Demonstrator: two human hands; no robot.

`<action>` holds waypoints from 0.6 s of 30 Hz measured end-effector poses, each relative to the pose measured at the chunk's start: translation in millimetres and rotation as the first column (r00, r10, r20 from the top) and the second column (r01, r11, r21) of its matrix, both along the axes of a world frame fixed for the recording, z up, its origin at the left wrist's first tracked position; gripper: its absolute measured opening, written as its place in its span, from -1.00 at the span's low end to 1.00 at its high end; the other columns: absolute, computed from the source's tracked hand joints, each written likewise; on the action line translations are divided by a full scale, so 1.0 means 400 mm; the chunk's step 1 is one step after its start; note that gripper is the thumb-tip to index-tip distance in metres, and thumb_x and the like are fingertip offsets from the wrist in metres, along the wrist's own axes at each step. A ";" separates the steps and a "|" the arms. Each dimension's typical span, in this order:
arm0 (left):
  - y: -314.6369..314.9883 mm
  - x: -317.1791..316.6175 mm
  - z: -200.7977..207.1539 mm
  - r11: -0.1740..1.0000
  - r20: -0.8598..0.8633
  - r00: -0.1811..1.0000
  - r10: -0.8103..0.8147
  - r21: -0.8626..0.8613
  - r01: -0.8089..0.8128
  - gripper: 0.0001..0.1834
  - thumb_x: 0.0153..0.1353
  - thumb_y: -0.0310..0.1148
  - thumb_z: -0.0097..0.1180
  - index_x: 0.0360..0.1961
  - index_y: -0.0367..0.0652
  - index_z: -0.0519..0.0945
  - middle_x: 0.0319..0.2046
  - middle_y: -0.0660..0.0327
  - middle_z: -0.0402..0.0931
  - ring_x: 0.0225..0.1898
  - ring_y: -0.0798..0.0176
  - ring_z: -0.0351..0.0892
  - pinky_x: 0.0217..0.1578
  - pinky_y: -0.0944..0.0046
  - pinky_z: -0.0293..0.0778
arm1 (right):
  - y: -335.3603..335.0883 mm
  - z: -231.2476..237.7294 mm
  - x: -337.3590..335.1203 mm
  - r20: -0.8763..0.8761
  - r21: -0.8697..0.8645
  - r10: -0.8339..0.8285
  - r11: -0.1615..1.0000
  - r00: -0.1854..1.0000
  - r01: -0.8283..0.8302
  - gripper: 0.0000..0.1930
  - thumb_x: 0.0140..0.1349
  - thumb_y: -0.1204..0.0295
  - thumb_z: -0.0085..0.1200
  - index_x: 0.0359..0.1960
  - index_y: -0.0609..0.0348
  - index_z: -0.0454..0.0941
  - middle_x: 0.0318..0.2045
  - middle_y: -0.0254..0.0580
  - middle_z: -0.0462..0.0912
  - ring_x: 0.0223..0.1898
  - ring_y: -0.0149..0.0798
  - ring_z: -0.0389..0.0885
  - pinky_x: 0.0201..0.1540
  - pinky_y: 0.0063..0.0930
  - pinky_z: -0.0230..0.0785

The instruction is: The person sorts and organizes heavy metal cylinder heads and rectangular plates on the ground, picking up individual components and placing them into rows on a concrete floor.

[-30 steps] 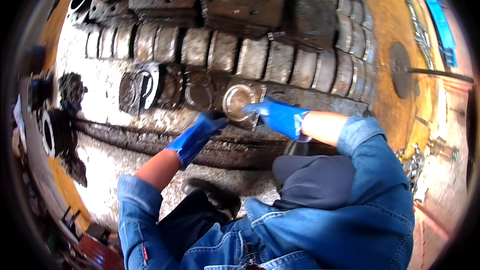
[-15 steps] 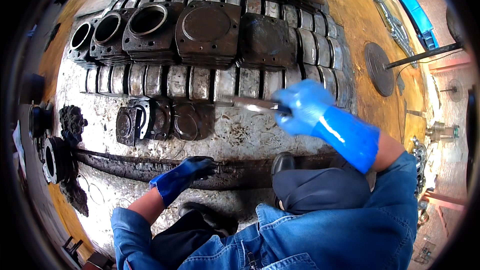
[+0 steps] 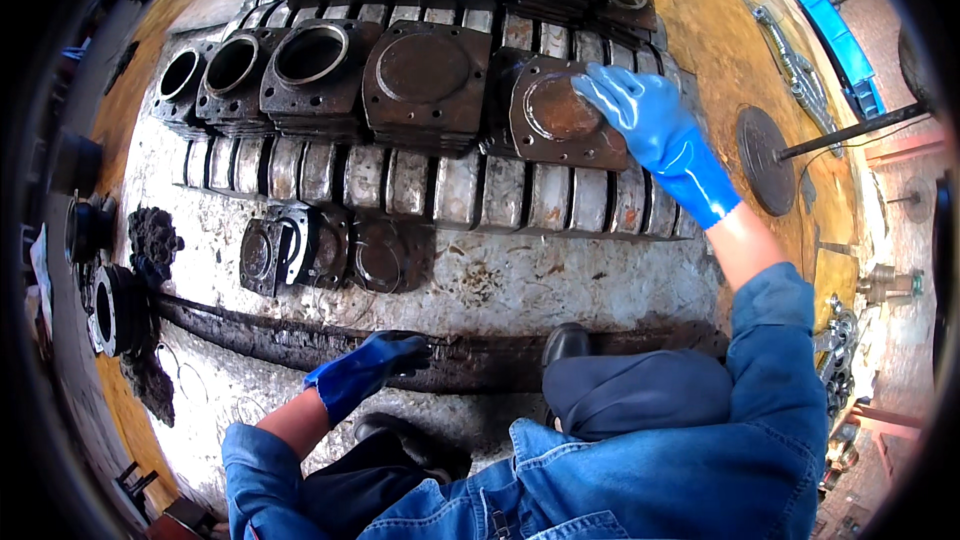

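My right hand (image 3: 632, 112), in a light-blue rubber glove, grips the right side of a square brown metal plate (image 3: 556, 108) with a raised round middle and corner holes. Its fingers lie over the plate's top; the thumb is hidden. Beneath it, the plate largely covers a dark stack of plates (image 3: 498, 100), whose left edge peeks out. Low and to the left, my left hand (image 3: 375, 368) wears a darker blue, grimy glove. Its fingers stretch loosely and hold nothing, close above a long black greasy bar (image 3: 480, 360).
To the left stand a stack of solid plates (image 3: 422, 75) and several stacks of ringed plates (image 3: 312, 58), resting on rows of metal blocks (image 3: 360, 178). Smaller plates (image 3: 380, 252) lie nearer me. A round disc with a rod (image 3: 765, 160) is at the right, a black ring (image 3: 108, 310) at the left.
My right hand has moved up and away from me, bringing the plate from edge-on over the floor to flat over the right-hand stack. My left hand has barely moved.
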State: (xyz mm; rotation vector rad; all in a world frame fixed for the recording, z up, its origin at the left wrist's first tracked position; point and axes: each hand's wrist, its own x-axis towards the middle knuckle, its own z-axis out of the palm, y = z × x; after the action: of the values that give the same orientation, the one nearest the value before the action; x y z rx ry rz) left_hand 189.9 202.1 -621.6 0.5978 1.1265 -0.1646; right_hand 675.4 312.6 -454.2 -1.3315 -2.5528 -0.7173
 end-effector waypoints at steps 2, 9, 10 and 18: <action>0.008 0.007 -0.014 1.000 0.022 1.000 0.009 0.004 -0.009 -0.60 0.40 -0.22 0.09 0.15 -0.23 0.52 -0.02 0.11 0.65 -0.10 0.21 0.68 -0.16 0.28 0.57 | -0.002 -0.058 0.033 -0.110 -0.039 -0.107 0.994 0.988 0.103 -0.53 0.17 0.53 0.05 0.17 0.07 0.53 0.05 -0.07 0.62 -0.13 -0.08 0.70 -0.23 -0.26 0.63; 0.014 0.008 -0.028 0.998 -0.027 0.999 0.019 -0.061 -0.021 -0.57 0.40 -0.21 0.09 0.17 -0.27 0.50 0.00 0.07 0.64 -0.10 0.16 0.69 -0.14 0.28 0.58 | 0.005 -0.161 0.000 -0.291 -0.155 -0.463 0.887 0.837 0.436 -0.62 0.32 0.49 0.01 0.17 -0.04 0.57 0.09 0.07 0.59 -0.10 0.05 0.69 -0.11 -0.24 0.60; 0.014 0.007 -0.026 0.998 -0.016 0.999 0.032 -0.055 -0.032 -0.56 0.41 -0.21 0.08 0.17 -0.28 0.49 0.00 0.07 0.64 -0.10 0.16 0.69 -0.15 0.28 0.58 | 0.007 -0.170 -0.008 -0.345 -0.210 -0.529 0.849 0.776 0.485 -0.62 0.32 0.47 0.01 0.17 -0.07 0.57 0.08 0.07 0.59 -0.13 0.05 0.70 -0.13 -0.23 0.60; 0.024 0.005 0.005 0.996 -0.007 0.997 0.075 -0.048 -0.075 -0.54 0.42 -0.18 0.06 0.17 -0.32 0.47 0.00 0.04 0.64 -0.14 0.16 0.70 -0.21 0.30 0.57 | 0.091 -0.182 -0.012 -0.345 -0.126 -0.407 0.913 0.846 0.388 -0.62 0.38 0.42 -0.03 0.21 -0.11 0.54 0.05 0.09 0.59 -0.14 0.09 0.69 -0.13 -0.22 0.58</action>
State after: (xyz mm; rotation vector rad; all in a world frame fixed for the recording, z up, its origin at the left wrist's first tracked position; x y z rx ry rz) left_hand 191.9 211.8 -619.6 0.5119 1.1451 -0.1281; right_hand 670.4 349.1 -526.9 -1.8455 -2.0356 -0.4074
